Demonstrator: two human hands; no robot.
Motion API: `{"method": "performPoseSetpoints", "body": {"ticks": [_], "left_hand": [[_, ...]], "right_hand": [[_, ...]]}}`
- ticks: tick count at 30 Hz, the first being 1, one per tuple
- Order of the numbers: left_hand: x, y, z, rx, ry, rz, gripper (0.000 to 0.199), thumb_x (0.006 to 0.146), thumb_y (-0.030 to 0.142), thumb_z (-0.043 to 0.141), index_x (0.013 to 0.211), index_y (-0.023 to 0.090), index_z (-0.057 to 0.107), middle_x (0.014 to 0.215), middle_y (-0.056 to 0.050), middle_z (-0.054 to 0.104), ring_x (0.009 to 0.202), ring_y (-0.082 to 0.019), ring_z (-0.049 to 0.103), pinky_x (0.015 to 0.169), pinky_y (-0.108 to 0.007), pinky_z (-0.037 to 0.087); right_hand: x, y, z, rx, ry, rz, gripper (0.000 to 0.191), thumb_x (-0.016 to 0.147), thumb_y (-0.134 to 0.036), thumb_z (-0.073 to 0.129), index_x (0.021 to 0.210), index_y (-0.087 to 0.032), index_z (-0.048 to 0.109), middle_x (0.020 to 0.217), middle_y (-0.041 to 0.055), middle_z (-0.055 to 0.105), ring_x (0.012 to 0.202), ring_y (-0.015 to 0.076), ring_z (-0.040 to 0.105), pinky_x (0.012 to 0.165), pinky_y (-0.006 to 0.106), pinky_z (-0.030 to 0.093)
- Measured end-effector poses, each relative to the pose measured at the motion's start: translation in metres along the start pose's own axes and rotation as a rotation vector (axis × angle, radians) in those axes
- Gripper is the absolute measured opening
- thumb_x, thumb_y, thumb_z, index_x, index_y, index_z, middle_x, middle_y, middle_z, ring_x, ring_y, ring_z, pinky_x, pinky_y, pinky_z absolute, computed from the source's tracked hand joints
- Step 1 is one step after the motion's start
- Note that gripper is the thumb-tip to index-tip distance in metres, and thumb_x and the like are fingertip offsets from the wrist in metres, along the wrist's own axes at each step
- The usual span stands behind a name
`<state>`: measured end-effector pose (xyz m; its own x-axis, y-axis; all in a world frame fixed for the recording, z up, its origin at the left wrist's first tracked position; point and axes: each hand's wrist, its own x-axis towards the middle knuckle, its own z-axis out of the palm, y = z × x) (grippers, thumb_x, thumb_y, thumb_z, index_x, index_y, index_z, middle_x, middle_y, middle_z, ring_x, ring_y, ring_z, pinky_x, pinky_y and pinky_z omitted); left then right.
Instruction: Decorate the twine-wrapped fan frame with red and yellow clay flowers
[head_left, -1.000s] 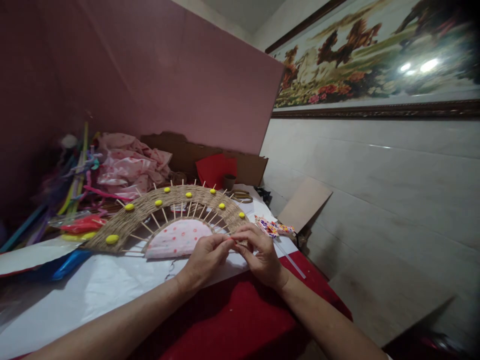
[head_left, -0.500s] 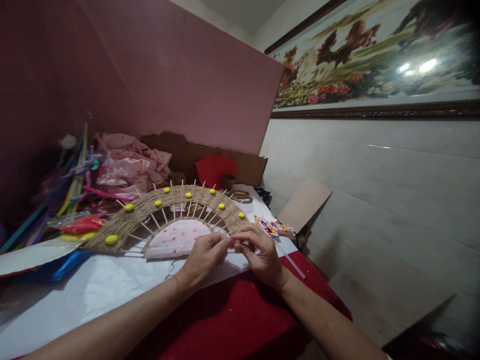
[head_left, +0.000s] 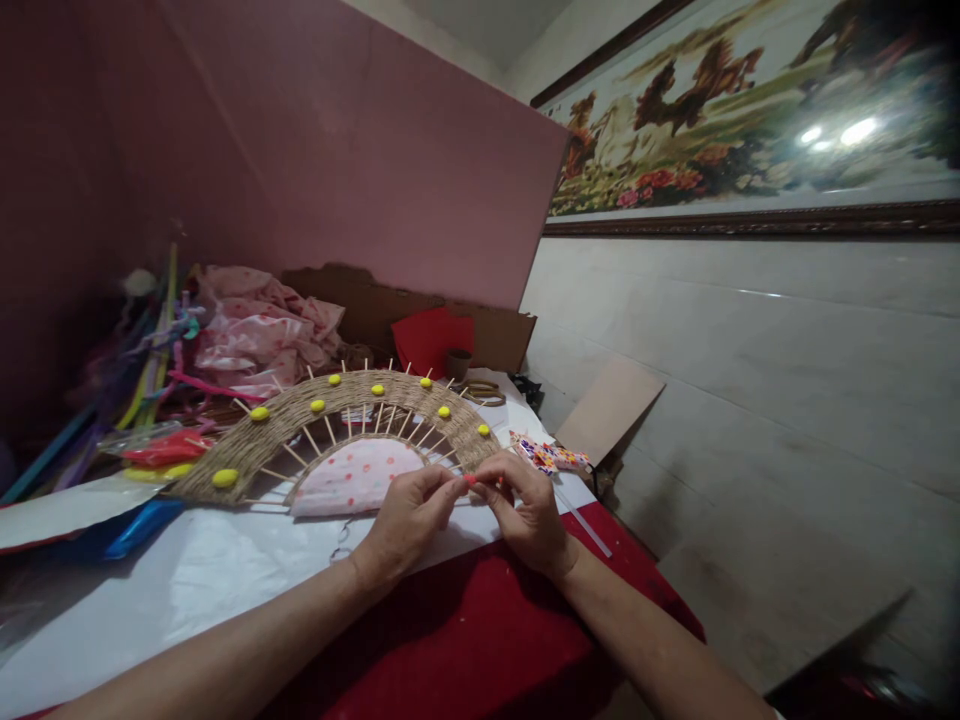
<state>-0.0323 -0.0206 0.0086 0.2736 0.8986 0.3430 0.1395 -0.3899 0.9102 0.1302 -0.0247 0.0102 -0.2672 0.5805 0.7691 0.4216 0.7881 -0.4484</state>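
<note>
A small lump of red modelling clay [head_left: 470,479] is pinched between the fingertips of both hands. My left hand [head_left: 416,510] is closed, thumb and forefinger on the lump's left side. Opposite it, my right hand [head_left: 525,505] grips the other side with curled fingers. Just behind them lies a half-round fan-shaped piece [head_left: 289,430] of woven twine on thin sticks, dotted with several yellow clay discs [head_left: 225,479]. Its inner half-circle is covered in white cloth with pink dots [head_left: 352,477]. My hands hide part of its right end.
Packets of red clay [head_left: 166,449] and a blue packet [head_left: 142,530] lie left, near crumpled pink cloth [head_left: 262,330]. Scissors [head_left: 484,392], a small brown pot [head_left: 458,362] and red sheets [head_left: 424,340] are behind. Patterned tape [head_left: 551,455] and a clear stick [head_left: 589,522] lie right.
The fingers of my right hand have shifted slightly, and more of the red clay shows between the fingertips. The fan-shaped piece stays where it was.
</note>
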Motion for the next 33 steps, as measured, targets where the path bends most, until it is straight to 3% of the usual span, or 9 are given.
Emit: {"method": "performPoseSetpoints", "body": {"ticks": [4, 9, 14, 17, 21, 25, 33], "left_hand": [[-0.0018, 0.0003, 0.0017, 0.101, 0.053, 0.057, 0.033, 0.080, 0.040, 0.050, 0.059, 0.016, 0.055, 0.049, 0.004, 0.046, 0.049, -0.010, 0.040, 0.048, -0.021, 0.031], [-0.0020, -0.0006, 0.0025, 0.082, 0.036, 0.073, 0.037, 0.085, 0.039, 0.042, 0.057, 0.017, 0.051, 0.048, 0.004, 0.045, 0.048, -0.010, 0.040, 0.049, -0.021, 0.033], [-0.0023, -0.0020, 0.0018, 0.113, 0.037, 0.089, 0.024, 0.077, 0.037, 0.056, 0.068, 0.015, 0.059, 0.056, 0.002, 0.052, 0.053, -0.011, 0.044, 0.051, -0.021, 0.035], [-0.0027, -0.0027, 0.0015, 0.090, 0.021, 0.098, 0.026, 0.080, 0.037, 0.051, 0.069, 0.016, 0.059, 0.056, 0.002, 0.052, 0.052, -0.011, 0.044, 0.051, -0.021, 0.035], [-0.0023, -0.0024, 0.0016, 0.037, 0.043, 0.078, 0.030, 0.082, 0.039, 0.048, 0.063, 0.016, 0.055, 0.050, 0.004, 0.047, 0.048, -0.010, 0.041, 0.049, -0.021, 0.034], [-0.0010, -0.0013, 0.0013, 0.002, 0.005, 0.049, 0.031, 0.080, 0.041, 0.050, 0.064, 0.016, 0.057, 0.049, 0.005, 0.045, 0.048, -0.009, 0.040, 0.048, -0.021, 0.033], [0.0010, 0.0043, -0.0003, -0.029, -0.057, -0.061, 0.046, 0.081, 0.051, 0.043, 0.050, 0.017, 0.046, 0.045, 0.004, 0.041, 0.045, -0.009, 0.034, 0.046, -0.021, 0.030]], "right_hand": [[-0.0008, -0.0008, -0.0006, 0.020, -0.018, -0.016, 0.005, 0.084, -0.017, 0.055, 0.084, -0.019, 0.059, 0.077, 0.0032, 0.059, 0.067, 0.0139, 0.054, 0.057, 0.026, 0.043], [-0.0001, -0.0009, -0.0001, 0.020, 0.002, -0.011, 0.009, 0.085, -0.015, 0.051, 0.083, -0.019, 0.059, 0.077, 0.0033, 0.059, 0.070, 0.0145, 0.055, 0.060, 0.027, 0.045], [-0.0005, -0.0005, 0.0007, 0.057, -0.067, -0.027, 0.005, 0.083, -0.017, 0.054, 0.084, -0.019, 0.058, 0.080, 0.0043, 0.059, 0.071, 0.0150, 0.054, 0.059, 0.027, 0.045], [-0.0010, -0.0010, 0.0005, 0.062, -0.062, 0.011, 0.003, 0.083, -0.018, 0.054, 0.083, -0.019, 0.057, 0.080, 0.0037, 0.058, 0.067, 0.0137, 0.053, 0.057, 0.026, 0.044], [-0.0013, -0.0008, -0.0003, 0.067, -0.029, 0.074, 0.006, 0.083, -0.021, 0.057, 0.088, -0.019, 0.056, 0.079, 0.0019, 0.056, 0.060, 0.0115, 0.050, 0.053, 0.025, 0.043], [-0.0008, 0.0000, -0.0003, 0.080, -0.073, 0.051, 0.013, 0.083, -0.022, 0.058, 0.095, -0.019, 0.058, 0.085, 0.0039, 0.057, 0.069, 0.0134, 0.054, 0.057, 0.025, 0.044], [0.0016, -0.0014, 0.0009, 0.065, -0.024, -0.034, 0.005, 0.084, -0.018, 0.055, 0.085, -0.020, 0.060, 0.081, 0.0036, 0.059, 0.072, 0.0146, 0.054, 0.059, 0.026, 0.045]]}}
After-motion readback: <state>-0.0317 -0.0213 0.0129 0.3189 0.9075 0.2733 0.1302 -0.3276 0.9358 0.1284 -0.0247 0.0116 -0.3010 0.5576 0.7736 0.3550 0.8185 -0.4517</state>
